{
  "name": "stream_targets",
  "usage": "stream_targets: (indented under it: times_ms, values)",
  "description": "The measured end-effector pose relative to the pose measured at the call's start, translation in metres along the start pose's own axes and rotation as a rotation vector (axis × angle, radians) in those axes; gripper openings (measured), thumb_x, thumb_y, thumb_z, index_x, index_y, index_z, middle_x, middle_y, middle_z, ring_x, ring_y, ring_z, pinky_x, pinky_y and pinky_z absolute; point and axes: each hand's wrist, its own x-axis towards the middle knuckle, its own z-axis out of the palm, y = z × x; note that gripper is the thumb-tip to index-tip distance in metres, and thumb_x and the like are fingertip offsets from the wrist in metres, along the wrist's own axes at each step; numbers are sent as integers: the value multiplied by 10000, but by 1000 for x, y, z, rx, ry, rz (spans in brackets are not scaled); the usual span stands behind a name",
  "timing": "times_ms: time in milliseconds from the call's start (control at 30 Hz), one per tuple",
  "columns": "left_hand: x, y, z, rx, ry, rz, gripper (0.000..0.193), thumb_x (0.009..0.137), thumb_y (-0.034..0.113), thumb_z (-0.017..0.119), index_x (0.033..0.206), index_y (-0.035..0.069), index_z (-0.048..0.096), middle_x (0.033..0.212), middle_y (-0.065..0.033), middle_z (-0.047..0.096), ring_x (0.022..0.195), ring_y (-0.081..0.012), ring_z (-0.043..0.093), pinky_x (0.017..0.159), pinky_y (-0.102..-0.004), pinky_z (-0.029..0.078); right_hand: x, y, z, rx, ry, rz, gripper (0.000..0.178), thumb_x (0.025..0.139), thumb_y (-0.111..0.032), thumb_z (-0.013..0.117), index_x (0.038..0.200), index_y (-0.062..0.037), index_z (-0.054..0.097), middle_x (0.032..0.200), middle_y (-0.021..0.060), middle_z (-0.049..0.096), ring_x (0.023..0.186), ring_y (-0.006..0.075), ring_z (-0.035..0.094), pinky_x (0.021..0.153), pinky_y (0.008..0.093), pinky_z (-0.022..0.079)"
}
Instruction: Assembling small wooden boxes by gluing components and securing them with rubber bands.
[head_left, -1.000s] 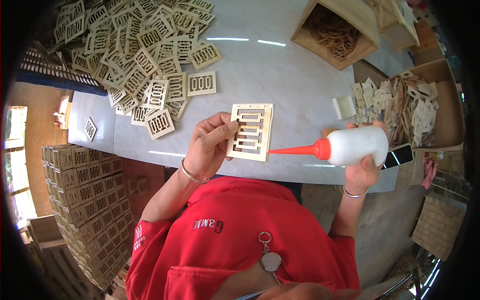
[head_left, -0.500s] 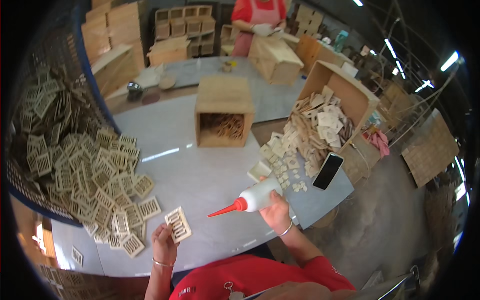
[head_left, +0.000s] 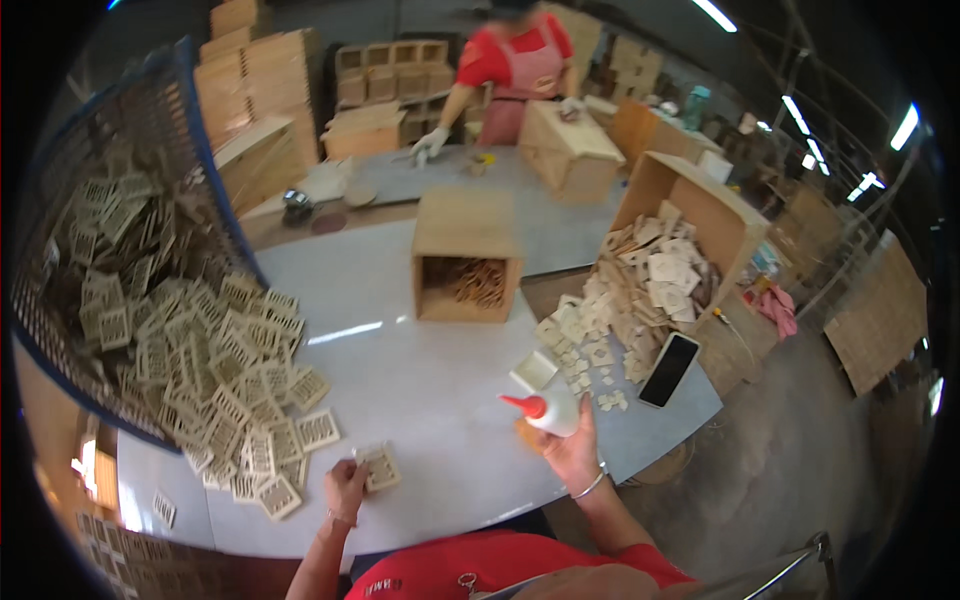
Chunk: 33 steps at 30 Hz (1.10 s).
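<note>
My left hand [head_left: 345, 490] is closed on the edge of a square slotted wooden piece [head_left: 381, 467], held low at the tabletop. Whether the piece lies on the table or just above it, I cannot tell. In my right hand [head_left: 572, 452] is a white squeeze bottle [head_left: 560, 414] with a red pointed nozzle, its tip toward the left. Just beyond the bottle sits a small white square dish [head_left: 535, 371]. A heap of similar slotted pieces [head_left: 240, 400] spills out near my left hand.
A blue mesh basket [head_left: 192, 130] lies tipped at left. An open wooden box [head_left: 466, 250] with small brown pieces stands mid-table. At right, a tipped box [head_left: 735, 215] spills pale wooden pieces beside a phone [head_left: 669, 370]. A gloved co-worker [head_left: 520, 70] stands across.
My left hand has lowered the slotted piece toward the tabletop. The bottle has turned in my right hand, its nozzle foreshortened now. The co-worker has reached one gloved hand out over the table.
</note>
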Motion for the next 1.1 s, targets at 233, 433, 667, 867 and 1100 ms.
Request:
stream_targets:
  times_ms: [233, 433, 667, 867, 1100]
  values:
    - [31, 26, 16, 131, 78, -77, 361, 792, 284, 699, 909, -20, 544, 687, -145, 650, 565, -230, 651, 527, -335, 505, -5, -13, -13, -14, 92, -34, 546, 920, -455, 493, 1237, -10, 481, 1159, 164, 588, 994, 289, 615, 749, 372, 573]
    - [51, 28, -14, 553, 72, 253, 348, 807, 337, 676, 930, 26, 579, 702, -110, 631, 614, -240, 642, 572, -353, 502, 14, -11, -18, -13, 10, 45, 563, 920, -392, 517, 1333, -30, 394, 1365, 121, 449, 1158, 261, 532, 846, 416, 555]
    - [93, 16, -81, 1051, -26, 724, 390, 721, 278, 725, 1020, 60, 602, 972, -59, 599, 982, -254, 534, 876, -360, 431, 13, -12, -38, 8, -98, 122, 583, 926, -425, 495, 1345, -41, 368, 1409, 107, 405, 1150, 262, 541, 885, 424, 543]
    - [101, 27, -89, 1127, 32, 769, 183, 767, 198, 654, 900, 77, 621, 850, -56, 601, 871, -225, 568, 825, -347, 431, 7, 0, -26, -32, -75, 34, 635, 919, -430, 514, 1383, -42, 320, 1393, 139, 409, 1189, 283, 507, 920, 426, 521]
    - [80, 53, -79, 284, 347, 365, 229, 851, 186, 604, 921, -27, 646, 712, -111, 641, 594, -192, 590, 555, -301, 452, 21, 6, -5, -136, -153, 18, 667, 902, -376, 568, 1399, -32, 283, 1422, 106, 378, 1243, 309, 449, 929, 450, 511]
